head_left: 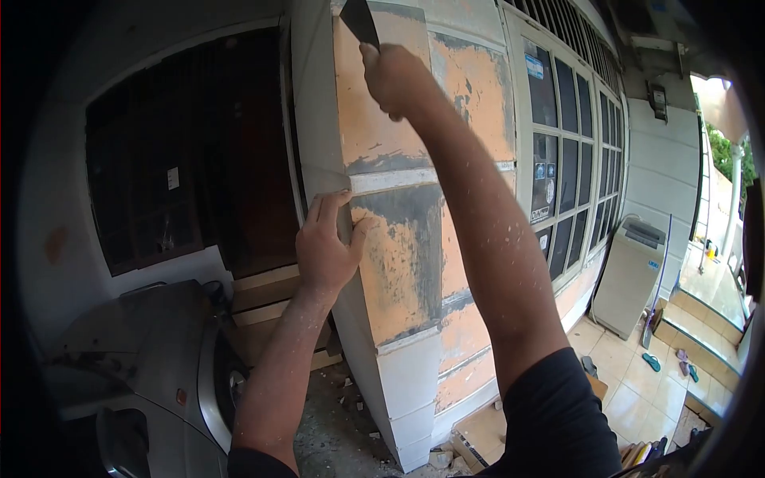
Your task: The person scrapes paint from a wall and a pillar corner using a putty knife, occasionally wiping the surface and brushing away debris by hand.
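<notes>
My right hand [394,78] is raised near the top of the pillar, wrapped round the handle of a scraper [360,20]. The scraper's wide dark blade points up and lies over the upper orange panel [382,103]. Lower down, my left hand [331,243] rests with its fingers apart on the corner of the pillar, beside the lower panel [398,263] of patchy orange and grey. Between the two panels runs a whitish ledge [390,180]. Pale specks dot both forearms.
A car [135,342] stands at the lower left, close to the pillar. Right of the pillar are a barred window [550,143], a washing machine [631,275], sandals [652,362] and tiled steps [701,334]. Debris [442,459] lies at the pillar's foot.
</notes>
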A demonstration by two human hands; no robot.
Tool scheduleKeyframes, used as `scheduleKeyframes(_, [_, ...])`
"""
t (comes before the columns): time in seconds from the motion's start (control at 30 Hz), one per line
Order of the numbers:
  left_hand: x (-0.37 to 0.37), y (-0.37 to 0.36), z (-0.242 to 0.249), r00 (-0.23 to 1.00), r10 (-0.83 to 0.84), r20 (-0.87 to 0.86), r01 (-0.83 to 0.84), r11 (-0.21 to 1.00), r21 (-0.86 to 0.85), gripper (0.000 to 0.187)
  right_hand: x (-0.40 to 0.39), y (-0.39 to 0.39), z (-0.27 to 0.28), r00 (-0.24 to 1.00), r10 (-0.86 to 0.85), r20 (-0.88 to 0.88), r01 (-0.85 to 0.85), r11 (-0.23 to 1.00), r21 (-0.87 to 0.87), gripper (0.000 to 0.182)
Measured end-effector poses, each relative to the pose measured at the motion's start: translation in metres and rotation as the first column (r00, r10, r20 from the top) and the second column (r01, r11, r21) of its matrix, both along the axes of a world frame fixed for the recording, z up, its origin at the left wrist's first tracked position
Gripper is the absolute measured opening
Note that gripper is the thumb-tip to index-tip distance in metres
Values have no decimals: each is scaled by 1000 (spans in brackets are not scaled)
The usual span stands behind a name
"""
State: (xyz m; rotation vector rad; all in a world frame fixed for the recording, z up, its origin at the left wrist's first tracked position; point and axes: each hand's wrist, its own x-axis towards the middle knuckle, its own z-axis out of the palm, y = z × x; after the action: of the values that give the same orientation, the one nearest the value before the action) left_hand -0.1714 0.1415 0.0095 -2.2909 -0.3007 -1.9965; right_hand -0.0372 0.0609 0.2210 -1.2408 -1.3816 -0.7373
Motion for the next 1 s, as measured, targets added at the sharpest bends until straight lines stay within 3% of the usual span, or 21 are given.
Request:
scheduleKeyframes(0.1, [3, 4, -1, 998, 59, 15, -60, 996, 65, 45, -16, -15, 16, 979, 144, -145, -165, 976, -144, 54])
scheduleKeyframes(0.17, [5, 10, 3, 998, 11, 65, -24, 981, 194, 41, -14, -8, 17, 999, -33, 38, 37, 995, -91, 53])
scheduleKeyframes(0.2, [3, 9, 0, 998, 14, 55, -24, 980, 197, 41, -12, -6, 5, 999, -30, 28, 33, 995, -89, 53])
scheduleKeyframes(0.27, [3, 6, 2, 999, 15, 40, -19, 995, 101, 37, -7, -8, -29, 980, -143, 136, 131, 987, 92, 51])
scheduleKeyframes(0.4, [16, 15, 0, 990, -45, 130, 34, 996, 88, 33, -18, -36, -94, 995, -95, -33, 93, 994, -59, 43])
scheduleKeyframes(0.53, [25, 29, -7, 959, -176, 223, 152, 981, 121, 27, -26, -53, -158, 998, -38, -42, 29, 977, -209, 36])
scheduleKeyframes(0.7, [38, 39, -8, 920, -254, 299, 203, 960, 194, 19, -22, -44, -215, 982, -61, -178, 21, 976, -217, 34])
scheduleKeyframes(0.8, [40, 43, -5, 911, -264, 316, 166, 938, 306, 14, -17, -31, -189, 990, -73, -124, 57, 990, -128, 36])
scheduleKeyframes(0.93, [42, 44, -5, 915, -293, 279, 219, 938, 268, 11, 2, -3, -80, 989, -143, -29, 146, 979, 140, 48])
scheduleKeyframes(1.0, [37, 45, -5, 915, -279, 291, 196, 939, 282, 10, -12, -24, -43, 992, -61, -113, 56, 997, -49, 50])
